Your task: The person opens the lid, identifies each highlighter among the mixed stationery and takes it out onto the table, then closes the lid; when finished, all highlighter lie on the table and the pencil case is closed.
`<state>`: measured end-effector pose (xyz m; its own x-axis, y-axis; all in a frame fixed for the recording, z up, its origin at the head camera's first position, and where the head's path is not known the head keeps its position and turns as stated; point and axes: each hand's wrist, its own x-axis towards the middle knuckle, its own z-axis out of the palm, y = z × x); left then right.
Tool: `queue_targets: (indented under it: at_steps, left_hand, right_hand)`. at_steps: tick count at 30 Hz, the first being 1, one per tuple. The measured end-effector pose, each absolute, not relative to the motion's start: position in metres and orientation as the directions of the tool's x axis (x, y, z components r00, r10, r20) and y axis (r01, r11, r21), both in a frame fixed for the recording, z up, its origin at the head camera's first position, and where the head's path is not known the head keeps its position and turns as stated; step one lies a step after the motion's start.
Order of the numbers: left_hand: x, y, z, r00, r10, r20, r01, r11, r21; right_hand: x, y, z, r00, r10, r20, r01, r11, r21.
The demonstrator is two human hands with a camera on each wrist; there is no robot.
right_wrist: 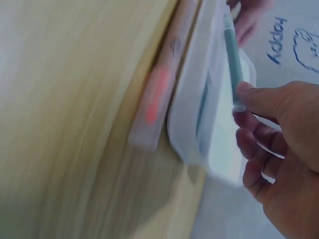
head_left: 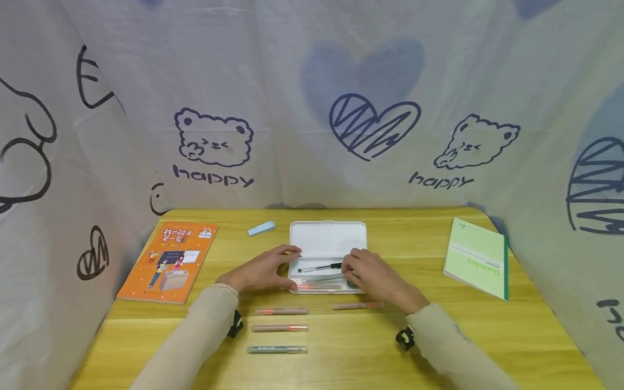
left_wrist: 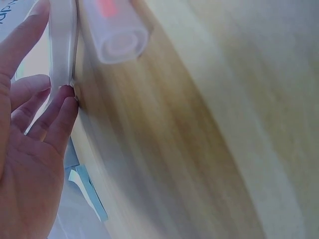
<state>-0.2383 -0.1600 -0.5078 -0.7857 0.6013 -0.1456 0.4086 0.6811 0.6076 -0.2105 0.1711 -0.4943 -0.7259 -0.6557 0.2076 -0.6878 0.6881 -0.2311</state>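
Note:
An open white pencil case (head_left: 327,238) lies at the middle of the table, its lid tipped back. My left hand (head_left: 263,269) holds the case's left end, thumb near the front corner and fingers by the hinge side. Over the case, my right hand (head_left: 372,273) pinches one end of a green pen (right_wrist: 232,59) between thumb and index finger. A clear pen with a black cap (head_left: 319,267) slants inside the case, its cap close to the right fingertips. Along the case's front side lies a pen with a red-orange part (head_left: 317,286).
A pink pen (head_left: 358,306) lies just in front of the case. Left of it are two more pink pens (head_left: 281,311) and a green pen (head_left: 278,350). A small blue box (head_left: 261,228) sits behind; an orange book (head_left: 168,262) lies left, a green notebook (head_left: 476,259) right.

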Motion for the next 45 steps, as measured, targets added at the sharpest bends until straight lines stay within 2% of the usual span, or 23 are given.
queue_targets:
  at_steps: [2,8,18,26,36,45]
  left_hand:
    - [-0.238,-0.159,-0.508,-0.784,0.603,-0.146,0.408,0.679,0.610]
    - [-0.236,-0.157,-0.507,-0.786,0.602,-0.139,0.414,0.680,0.606]
    - [-0.238,-0.161,-0.508,-0.788,0.598,-0.146,0.416,0.692,0.590]
    - [-0.237,-0.160,-0.507,-0.787,0.599,-0.146,0.415,0.690,0.593]
    - [-0.237,-0.158,-0.507,-0.785,0.604,-0.138,0.425,0.687,0.590]
    - [-0.238,-0.159,-0.508,-0.781,0.609,-0.138,0.428,0.684,0.591]
  right_hand:
    - [-0.208,0.183,-0.493,-0.734,-0.631,0.251,-0.679,0.693,-0.241]
    - [-0.188,0.225,-0.491,-0.767,-0.573,0.289,-0.641,0.652,-0.406]
    - [-0.128,0.271,-0.519,-0.839,-0.515,0.177,-0.505,0.613,-0.608]
    - [-0.115,0.265,-0.534,-0.831,-0.526,0.180,-0.525,0.636,-0.565]
    - [-0.115,0.252,-0.532,-0.840,-0.523,0.143,-0.518,0.694,-0.500]
    - [-0.117,0.252,-0.532,-0.836,-0.531,0.139,-0.522,0.692,-0.499]
